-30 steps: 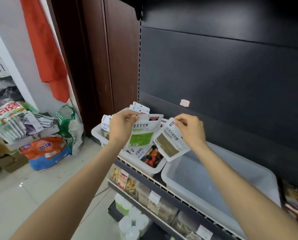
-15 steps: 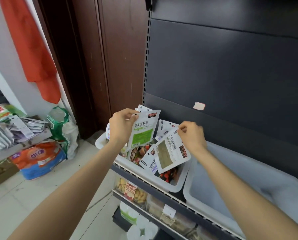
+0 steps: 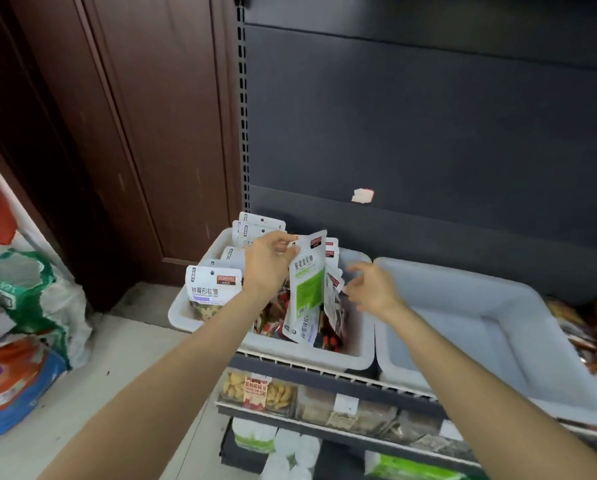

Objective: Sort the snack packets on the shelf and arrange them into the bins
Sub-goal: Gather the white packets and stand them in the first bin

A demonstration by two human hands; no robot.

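The left hand (image 3: pixel 267 263) is pinching a white packet with a green patch (image 3: pixel 307 278) upright over the full white plastic bin (image 3: pixel 355 355), while the right hand (image 3: pixel 371 285), fingers loose and holding nothing, is reaching in, probably to pick the next packet for sorting.

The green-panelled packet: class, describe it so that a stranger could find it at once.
Start at the left white bin on the shelf, the one full of packets. The left hand pinches one packet upright above it; it alone has a bright green panel.
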